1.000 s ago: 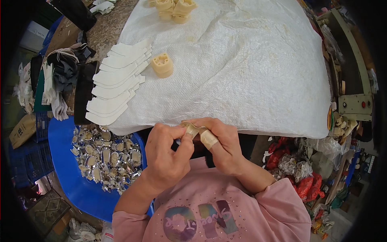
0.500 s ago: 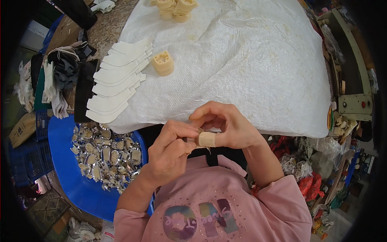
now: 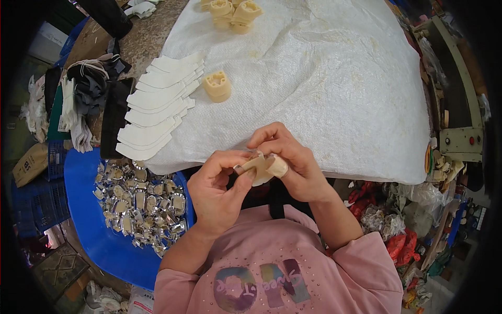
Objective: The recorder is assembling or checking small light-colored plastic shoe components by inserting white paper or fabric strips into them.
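Observation:
Close above my lap, at the table's near edge, both hands meet around a small, thin cream-coloured piece (image 3: 258, 168). My left hand (image 3: 212, 186) pinches it between thumb and fingers, the thumb lying over its face. On the other side, my right hand (image 3: 303, 170) is closed against the same piece with its fingers curled. A beige wrap (image 3: 277, 166) covers the right thumb. The piece's underside is hidden by the fingers, and its exact kind cannot be made out. A cream block with a hollowed top (image 3: 217, 88) stands alone on the sheet beyond my hands.
Overlapping white cut strips (image 3: 157, 102) fan out on the white woven sheet (image 3: 334, 99). More cream blocks (image 3: 235, 15) cluster at the back. Left of me, a blue basin (image 3: 83, 209) holds several shiny silver pieces (image 3: 138, 204). A pale green machine frame (image 3: 461, 138) stands right.
My left hand has turned, its thumb now over the cream piece, which shows more of its face. My right thumb has tilted downward. The view has shifted slightly.

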A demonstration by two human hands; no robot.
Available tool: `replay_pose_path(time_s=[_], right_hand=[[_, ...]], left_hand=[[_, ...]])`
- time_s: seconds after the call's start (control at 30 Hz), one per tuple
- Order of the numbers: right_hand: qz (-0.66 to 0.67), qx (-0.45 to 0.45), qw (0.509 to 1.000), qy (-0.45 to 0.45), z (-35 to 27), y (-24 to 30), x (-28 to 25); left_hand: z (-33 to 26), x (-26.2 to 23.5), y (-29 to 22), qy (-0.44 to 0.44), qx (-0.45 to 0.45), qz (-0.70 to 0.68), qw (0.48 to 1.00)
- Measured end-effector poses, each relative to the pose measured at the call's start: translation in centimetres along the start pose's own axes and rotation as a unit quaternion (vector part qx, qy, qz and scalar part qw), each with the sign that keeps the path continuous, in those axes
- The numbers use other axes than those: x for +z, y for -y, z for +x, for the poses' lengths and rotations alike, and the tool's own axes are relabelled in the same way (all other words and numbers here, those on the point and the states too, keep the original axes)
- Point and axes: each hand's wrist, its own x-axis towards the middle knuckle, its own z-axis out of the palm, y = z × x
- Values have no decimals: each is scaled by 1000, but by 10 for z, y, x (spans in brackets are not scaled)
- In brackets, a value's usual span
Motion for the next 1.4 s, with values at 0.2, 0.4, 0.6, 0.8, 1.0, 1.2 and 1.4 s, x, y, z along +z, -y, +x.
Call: replay_pose_path(time_s=[0.2, 0.4, 0.6, 0.8, 1.0, 1.2, 1.4], right_hand=[[-88, -32, 990, -101, 2, -1, 15], [-209, -101, 969, -80, 7, -1, 7], [-64, -54, 995, -54, -1, 1, 1], [84, 134, 987, -21, 2, 7, -13], [-66, -46, 997, -21, 4, 4, -19], [-118, -133, 984, -9, 4, 5, 1], [-162, -105, 980, -42, -6, -3, 13]], left_hand=[[0, 2, 6, -9, -2, -5, 1000], [2, 1, 0, -11, 11, 111, 994], [7, 1, -8, -1, 61, 207, 976], [9, -13, -1, 33, 274, 337, 900], [5, -17, 3, 88, 119, 69, 987], [4, -5, -1, 147, -122, -84, 978], [-6, -2, 3, 103, -84, -13, 991]])
